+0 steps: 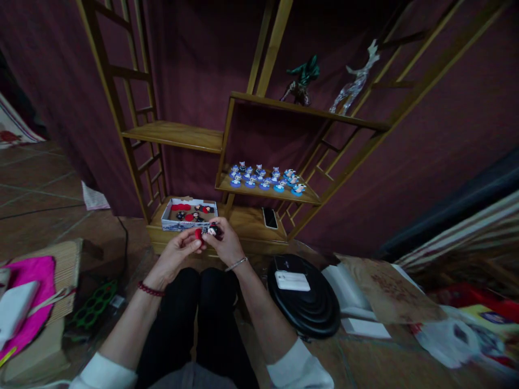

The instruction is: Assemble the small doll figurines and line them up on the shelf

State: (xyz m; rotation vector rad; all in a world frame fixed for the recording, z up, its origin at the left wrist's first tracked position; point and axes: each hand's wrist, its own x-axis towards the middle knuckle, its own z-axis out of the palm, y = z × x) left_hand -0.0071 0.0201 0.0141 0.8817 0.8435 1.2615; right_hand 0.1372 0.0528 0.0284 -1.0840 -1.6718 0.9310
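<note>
- A maroon curtain [182, 65] hangs behind a tall wooden display shelf [174, 135] with boards at staggered heights.
- A round, ridged black case [320, 308] lies on the tiled floor, right of the person's dark-trousered knees [214, 297], with a white rectangular object [292, 281] on top.
- A shallow open cardboard box [174, 226] sits at the left of the bottom board, holding small red and black pieces.
- The person's left hand [180, 251] and right hand [227, 243] meet just in front of the box's right corner, both with fingers closed in a pinch.
- On the upper right board stand a dark green statuette [302, 78] and a clear, glassy statuette [357, 84].
- A smartphone [270, 218] lies on the bottom board, right of the hands.
- Small blue-and-white figurines [265, 185] stand in rows on the middle board.
- The right hand grips a tiny dark-haired figurine [212, 230] with a pale face.
- The left hand grips a red piece [198, 234] beside it; whether the two are joined cannot be told.
</note>
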